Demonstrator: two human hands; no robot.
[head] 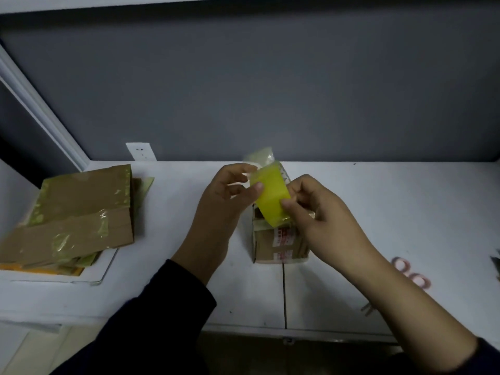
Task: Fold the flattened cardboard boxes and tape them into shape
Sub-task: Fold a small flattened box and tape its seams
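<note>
While two bare hands meet above the middle of the white tabletop [405, 212], one strip of translucent yellow packing tape [270, 201] is stretched between them. The left hand [227, 196] pinches the strip's upper part between thumb and curled fingers, where a crumpled, paler bit of tape sticks up past the fingertips. The right hand [316, 209] pinches the strip's lower right edge between thumb and forefinger. Just beneath the tape stands one small brown cardboard box [278, 244], folded into shape, with bands of white tape printed in red across its near face; the strip's lower end hangs right at the box top, though whether it touches cannot be told. Well apart to the left lies one stack of flattened brown cardboard boxes [75, 209] patched with yellowish tape, resting on a low white platform [108, 263]; the number of sheets cannot be counted. One white wall socket [140, 151] sits behind the stack, and two red loops [411, 272] mark the table at right.
</note>
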